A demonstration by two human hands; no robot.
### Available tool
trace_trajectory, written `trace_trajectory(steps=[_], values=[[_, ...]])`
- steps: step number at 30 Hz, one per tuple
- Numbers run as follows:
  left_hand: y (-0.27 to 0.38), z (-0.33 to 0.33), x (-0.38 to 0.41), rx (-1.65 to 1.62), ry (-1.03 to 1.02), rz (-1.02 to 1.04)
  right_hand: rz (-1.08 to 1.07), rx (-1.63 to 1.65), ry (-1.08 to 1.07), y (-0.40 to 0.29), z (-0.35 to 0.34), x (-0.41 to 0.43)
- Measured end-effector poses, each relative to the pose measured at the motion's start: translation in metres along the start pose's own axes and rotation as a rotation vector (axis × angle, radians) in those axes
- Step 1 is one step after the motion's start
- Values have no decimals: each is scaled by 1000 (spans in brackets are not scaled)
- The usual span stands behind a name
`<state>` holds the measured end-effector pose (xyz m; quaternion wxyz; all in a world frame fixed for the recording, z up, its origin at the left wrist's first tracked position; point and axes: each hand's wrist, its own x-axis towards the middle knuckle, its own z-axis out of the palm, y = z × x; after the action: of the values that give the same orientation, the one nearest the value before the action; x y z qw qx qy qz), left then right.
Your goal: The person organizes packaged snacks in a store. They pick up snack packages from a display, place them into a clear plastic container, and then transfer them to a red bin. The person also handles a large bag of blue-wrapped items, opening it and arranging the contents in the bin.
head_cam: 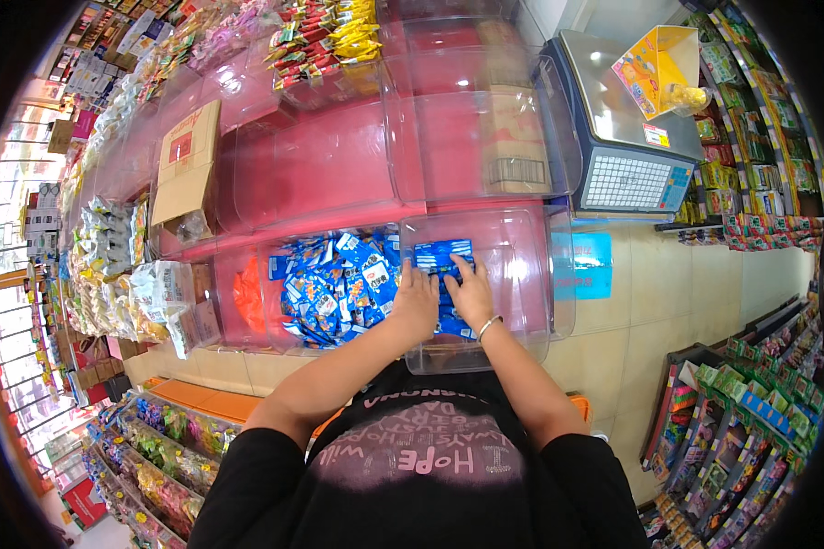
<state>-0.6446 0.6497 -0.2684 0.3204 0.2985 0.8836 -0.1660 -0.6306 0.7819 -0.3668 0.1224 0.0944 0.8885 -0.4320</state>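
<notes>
Blue snack packets (pixel 343 288) lie heaped in a clear plastic bin on a red display. To the right, a clear plastic bin (pixel 522 302) holds more blue packets (pixel 443 252), laid in a column along its left side. My left hand (pixel 417 298) rests at the left edge of that column, its fingers pointing away from me. My right hand (pixel 470 291), with a bangle at the wrist, touches the column's right side with spread fingers. Whether either hand grips a packet cannot be told.
Beyond are clear bins on red, with an opened cardboard box (pixel 187 165) and another carton (pixel 515 137). A weighing scale (pixel 625 171) stands at the right, a yellow box (pixel 659 68) on it. An orange bag (pixel 249 295) lies left of the heap. Snack shelves (pixel 721 425) stand lower right.
</notes>
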Motion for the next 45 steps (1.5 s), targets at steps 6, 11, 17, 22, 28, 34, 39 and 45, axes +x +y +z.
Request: trace_trajectory(steps=[6,11,17,22,28,34,39,45], values=[[4,-1,-47,-107,105,29,-260,-364,15,-33,-30,-10],[1,2,-88,-344,301,24,-337,-456,-143,-35,-22,-19],[-12,4,-119,-600,411,-68,-396,-527,-145,-24,-3,-17],[-27,11,-137,-728,486,-168,-199,-213,83,-16,-47,-11],[-33,23,-143,-766,527,-164,55,-452,-461,-48,-86,-68],[-35,26,-141,-807,540,-142,53,-457,-482,-12,-40,-49],[-41,43,-145,-804,526,-181,-27,-378,-415,-13,-42,-55],[-51,61,-152,-821,489,-254,-153,-722,-320,-58,-65,-69]])
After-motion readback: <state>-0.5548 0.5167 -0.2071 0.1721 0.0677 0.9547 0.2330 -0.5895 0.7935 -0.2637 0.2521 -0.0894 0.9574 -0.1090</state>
